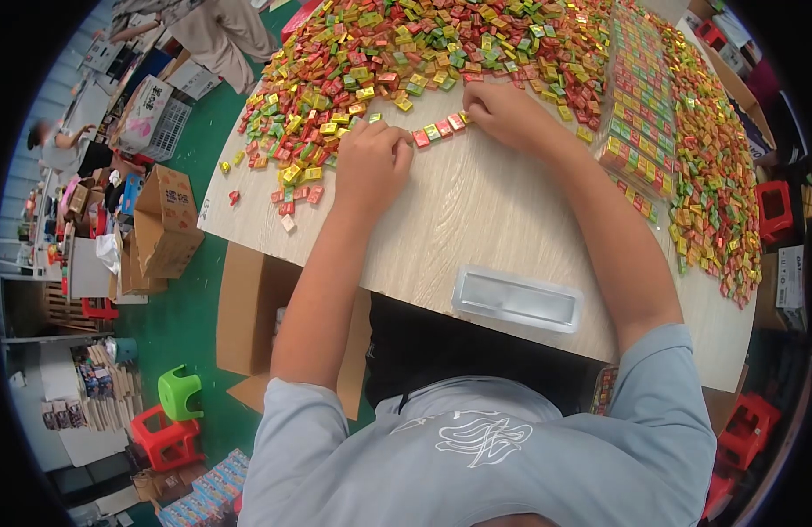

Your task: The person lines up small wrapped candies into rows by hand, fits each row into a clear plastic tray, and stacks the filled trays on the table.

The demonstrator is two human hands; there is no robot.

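A short row of small wrapped candies (439,131), red, green and yellow, lies on the pale wooden table (441,211) between my hands. My left hand (371,162) is closed at the row's left end, fingers curled and thumb tucked in. At the right end my right hand (502,112) pinches the row, touching a yellow piece. My fingers partly hide both ends. Beyond them spreads a big heap of loose candies (441,44). Close to my body sits a clear plastic tray (517,299).
Filled clear packs of candies (638,114) are lined up on the right, with more loose candies (709,193) beyond. Some strays (287,208) lie left of my left hand. Below the table edge is an open cardboard box (248,307). A green stool (179,393) stands on the floor.
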